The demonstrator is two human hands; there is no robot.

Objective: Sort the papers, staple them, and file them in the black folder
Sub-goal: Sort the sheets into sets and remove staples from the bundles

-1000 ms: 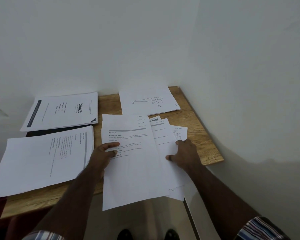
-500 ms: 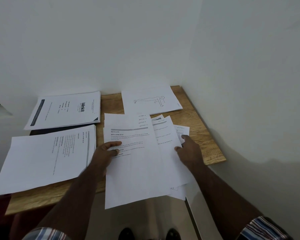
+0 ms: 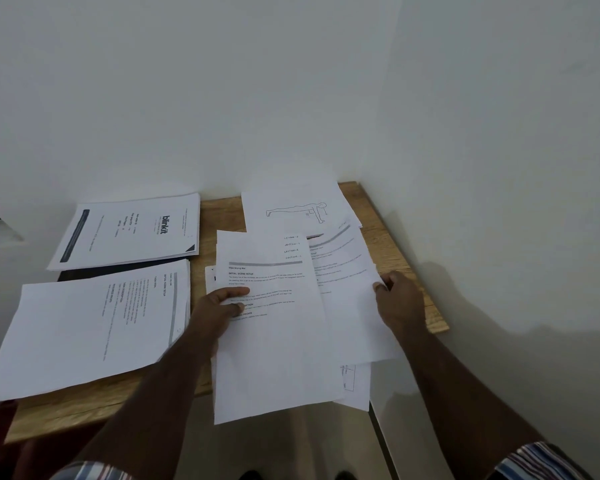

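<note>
Head view, looking down on a small light wooden desk [image 3: 388,251] set into a white wall corner.

The left hand [image 3: 219,306] grips the left edge of a white printed sheet headed "Initial Scene Setup" [image 3: 274,327], thumb on top and fingers curled beneath. This sheet tops a fanned pile that overhangs the desk's front edge. The right hand [image 3: 400,303] pinches the right edge of a second white text sheet [image 3: 347,289], which is fanned out from under the first, toward the desk's right edge. Both sheets run lengthwise from front to back, between the two hands.

At the back right corner lies a white page with a line drawing of a figure in a plank pose [image 3: 295,209]. At the back left lies a white "blinkit" printout [image 3: 129,230]; in front of it, a sideways white text page [image 3: 84,327].

The black folder [image 3: 118,268] shows only as a dark strip between those two left-hand papers, so it lies nearer the left hand and mostly buried. No stapler is in sight. Lower sheets of the fan are largely hidden, and the small print is unreadable.
</note>
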